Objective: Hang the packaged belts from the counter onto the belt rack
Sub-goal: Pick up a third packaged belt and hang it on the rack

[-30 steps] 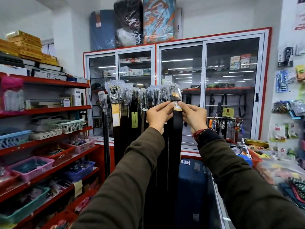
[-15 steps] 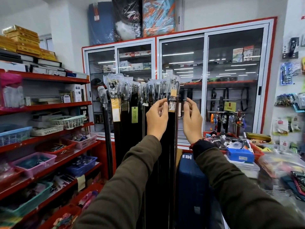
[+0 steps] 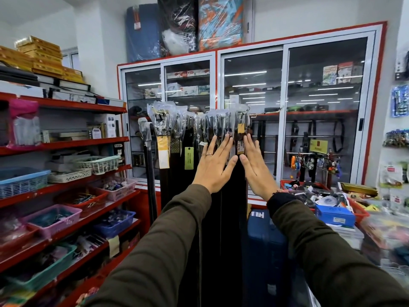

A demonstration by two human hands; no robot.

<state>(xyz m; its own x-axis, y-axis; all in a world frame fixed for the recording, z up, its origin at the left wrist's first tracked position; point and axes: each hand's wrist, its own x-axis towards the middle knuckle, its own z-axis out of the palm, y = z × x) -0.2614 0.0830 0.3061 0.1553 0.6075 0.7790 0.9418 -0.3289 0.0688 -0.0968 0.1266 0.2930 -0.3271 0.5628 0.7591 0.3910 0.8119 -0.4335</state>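
Pressing both flat, empty hands on the hanging belts (image 3: 230, 196), we keep our left hand (image 3: 215, 167) and right hand (image 3: 254, 167) side by side. Just above our fingers, a hard push could knock the belts off the rack.

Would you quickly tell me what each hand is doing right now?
Left hand: open, fingers spread against the hanging belts, gripping nothing.
Right hand: open, flat, holding nothing.

Both hands (image 3: 234, 167) flat, fingers extended
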